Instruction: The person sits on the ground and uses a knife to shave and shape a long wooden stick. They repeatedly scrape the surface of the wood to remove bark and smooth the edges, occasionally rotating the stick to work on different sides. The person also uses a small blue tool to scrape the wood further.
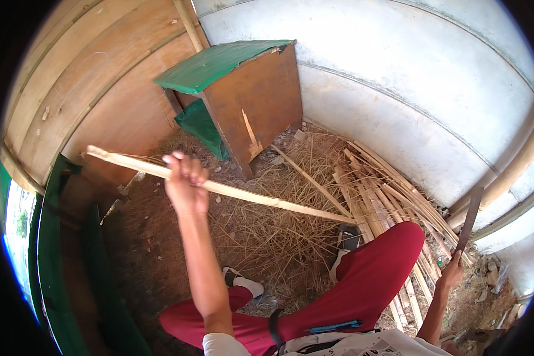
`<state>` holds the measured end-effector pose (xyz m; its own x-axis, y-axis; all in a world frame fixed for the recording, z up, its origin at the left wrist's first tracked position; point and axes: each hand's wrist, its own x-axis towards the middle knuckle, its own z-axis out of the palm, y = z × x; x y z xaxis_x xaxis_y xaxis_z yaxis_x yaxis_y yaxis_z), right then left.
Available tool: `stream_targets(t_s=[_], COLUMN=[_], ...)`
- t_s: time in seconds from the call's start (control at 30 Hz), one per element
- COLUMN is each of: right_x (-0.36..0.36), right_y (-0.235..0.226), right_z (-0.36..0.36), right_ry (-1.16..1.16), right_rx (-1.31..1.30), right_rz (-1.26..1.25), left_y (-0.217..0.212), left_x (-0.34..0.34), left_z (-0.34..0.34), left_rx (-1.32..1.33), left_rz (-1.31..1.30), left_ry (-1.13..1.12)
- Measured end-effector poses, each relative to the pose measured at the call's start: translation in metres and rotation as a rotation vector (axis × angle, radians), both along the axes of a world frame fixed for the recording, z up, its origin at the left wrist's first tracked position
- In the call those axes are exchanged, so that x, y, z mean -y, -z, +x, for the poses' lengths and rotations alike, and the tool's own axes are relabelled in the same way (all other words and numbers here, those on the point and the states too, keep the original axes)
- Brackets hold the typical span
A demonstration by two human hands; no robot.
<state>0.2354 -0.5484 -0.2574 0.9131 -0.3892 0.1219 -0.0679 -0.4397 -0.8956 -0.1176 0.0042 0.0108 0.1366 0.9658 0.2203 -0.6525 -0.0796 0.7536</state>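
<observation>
Wooden strip (pixel 249 198) clamped in left grip (pixel 187 181), long knife (pixel 470 218) clamped in right grip (pixel 452 272), green sheeting (pixel 203 126) inside brown cabinet (pixel 255 89)

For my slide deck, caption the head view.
Left hand grips a long pale strip while the right hand holds a blade near piled strips.

Strip (pixel 249 195) in left hand (pixel 187 179), blade (pixel 470 218) in right hand (pixel 453 270); cabinet (pixel 261 86) ahead; slat pile (pixel 371 200) right of shavings (pixel 267 243).

Two hands (pixel 187 181) (pixel 451 271), one knife (pixel 470 216), one held strip (pixel 249 194) and two shoes (pixel 350 237) show.
</observation>
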Motion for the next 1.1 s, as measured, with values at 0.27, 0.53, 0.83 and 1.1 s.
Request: stream_targets(t_s=[0.27, 0.53, 0.83, 1.1], right_x=[-0.067, -0.163, -0.321, -0.409], right_y=[-0.048, -0.123, -0.105, -0.022], right_z=[-0.004, -0.038, -0.113, -0.174], right_ry=[-0.148, -0.37, -1.106, -1.397], right_rx=[-0.051, -0.037, -0.487, -1.151], right_rz=[0.321, 0.393, 0.281, 0.38], left_y=[-0.104, -0.139, -0.165, -0.17], left_x=[0.002, 0.034, 0.055, 0.077], left_z=[-0.101, -0.105, -0.197, -0.262], left_rx=[-0.027, 0.043, 0.053, 0.051], left_rz=[0.248, 0.324, 0.608, 0.628], left_ry=[-0.072, -0.046, 0.215, 0.25])
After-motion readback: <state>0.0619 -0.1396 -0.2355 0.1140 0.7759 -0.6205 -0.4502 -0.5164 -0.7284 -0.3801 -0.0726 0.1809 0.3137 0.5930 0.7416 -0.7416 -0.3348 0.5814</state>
